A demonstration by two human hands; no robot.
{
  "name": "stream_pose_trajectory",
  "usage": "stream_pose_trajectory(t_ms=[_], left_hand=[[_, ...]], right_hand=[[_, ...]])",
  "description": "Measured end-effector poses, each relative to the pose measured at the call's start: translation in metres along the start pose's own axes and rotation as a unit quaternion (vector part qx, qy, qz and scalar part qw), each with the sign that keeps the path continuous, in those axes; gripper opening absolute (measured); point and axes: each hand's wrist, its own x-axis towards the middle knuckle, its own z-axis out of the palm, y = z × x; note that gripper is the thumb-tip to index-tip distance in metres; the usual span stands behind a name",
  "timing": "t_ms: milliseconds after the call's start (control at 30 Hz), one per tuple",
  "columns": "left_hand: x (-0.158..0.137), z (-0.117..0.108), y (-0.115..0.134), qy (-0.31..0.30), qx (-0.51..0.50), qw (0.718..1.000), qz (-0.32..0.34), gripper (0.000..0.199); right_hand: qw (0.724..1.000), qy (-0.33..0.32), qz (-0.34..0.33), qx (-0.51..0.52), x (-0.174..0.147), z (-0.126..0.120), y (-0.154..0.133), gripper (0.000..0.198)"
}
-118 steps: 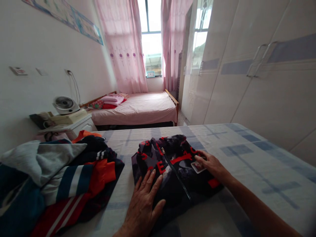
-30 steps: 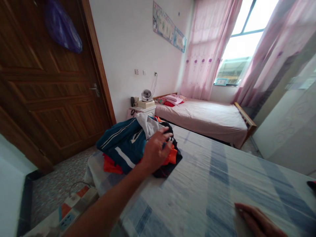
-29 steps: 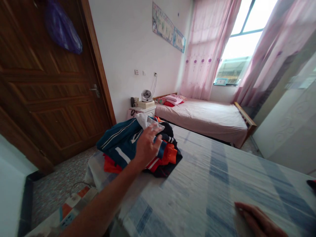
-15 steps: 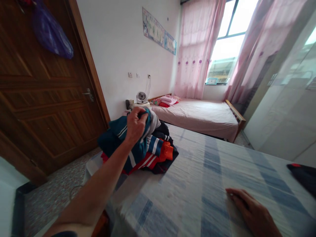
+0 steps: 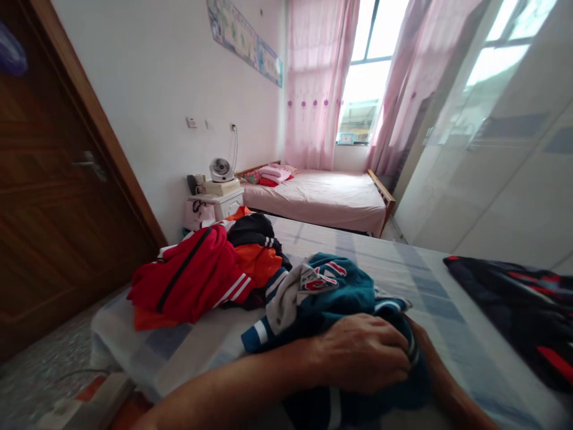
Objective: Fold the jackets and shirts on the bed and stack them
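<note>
A teal and grey jacket (image 5: 344, 278) with red-and-white lettering and white-striped cuffs lies crumpled on the table in front of me. My left hand (image 5: 367, 352) is closed on its near right part, fingers curled into the cloth. Against the jacket's right edge is my right hand (image 5: 423, 346), its fingers hidden behind the fabric and my left hand. To the left sits a heap of clothes, with a red garment (image 5: 197, 275) with a black stripe on top, next to orange cloth (image 5: 257, 263) and a dark garment (image 5: 250, 227).
A blue-and-white checked cloth (image 5: 430, 292) covers the table. Dark clothing with red parts (image 5: 505, 304) lies at the right. Beyond the table stand a pink-covered bed (image 5: 331, 191) and a small fan (image 5: 221, 169) on a cabinet. A brown door (image 5: 54, 197) is at the left.
My left hand has pulled the teal jacket off the heap, to the right and nearer me, uncovering the red garment. My right hand now meets the jacket. The view has turned right.
</note>
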Motion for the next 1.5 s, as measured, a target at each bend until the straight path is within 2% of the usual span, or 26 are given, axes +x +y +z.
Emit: stream_pose_trajectory(t_ms=[67,133,233,300,467,733,1500], left_hand=[[-0.01,-0.011,-0.009,0.046,0.01,0.996,-0.072,0.024],[-0.021,-0.02,-0.022,0.08,0.049,0.981,-0.171,0.02],[-0.041,-0.024,-0.038,0.075,0.096,0.943,-0.311,0.02],[-0.052,-0.02,-0.043,0.061,0.102,0.928,-0.354,0.024],[-0.058,-0.011,-0.039,0.051,0.126,0.924,-0.359,0.024],[-0.058,-0.014,-0.04,0.084,0.047,0.923,-0.373,0.02],[-0.059,-0.011,-0.041,0.08,0.077,0.926,-0.361,0.022]], right_hand=[[0.999,-0.028,0.024,0.034,0.003,-0.001,-0.009,0.034],[0.995,-0.037,0.051,0.08,0.007,-0.001,-0.018,0.04],[0.988,-0.019,0.084,0.127,0.012,-0.002,-0.025,0.051],[0.989,-0.017,0.083,0.122,0.012,-0.003,-0.026,0.056],[0.989,-0.052,0.052,0.129,0.008,-0.006,-0.034,0.059],[0.984,-0.098,0.039,0.143,0.003,-0.016,-0.043,0.049],[0.986,-0.099,0.06,0.122,0.005,-0.013,-0.043,0.052]])
